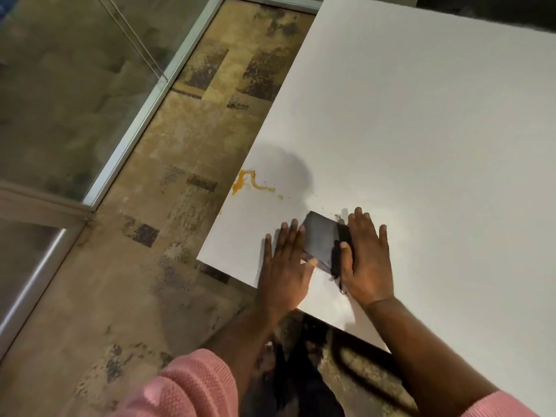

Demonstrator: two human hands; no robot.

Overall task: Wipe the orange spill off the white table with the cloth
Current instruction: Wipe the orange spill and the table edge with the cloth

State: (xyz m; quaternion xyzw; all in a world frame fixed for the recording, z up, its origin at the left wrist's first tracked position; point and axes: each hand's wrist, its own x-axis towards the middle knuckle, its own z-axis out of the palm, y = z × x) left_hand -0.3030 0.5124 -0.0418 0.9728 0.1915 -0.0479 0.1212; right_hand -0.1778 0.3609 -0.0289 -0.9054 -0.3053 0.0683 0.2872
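Head view: a dark, folded, rectangular cloth (323, 240) lies flat near the smooth white worktop's (421, 130) front edge, pressed between two flattened hands, left hand (285, 266) and right hand (365, 260), fingers spread. Orange spill (246, 182) streaks the left edge, apart from the cloth.

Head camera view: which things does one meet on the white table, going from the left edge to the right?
Orange spill → left hand → dark cloth → right hand → bare white table.
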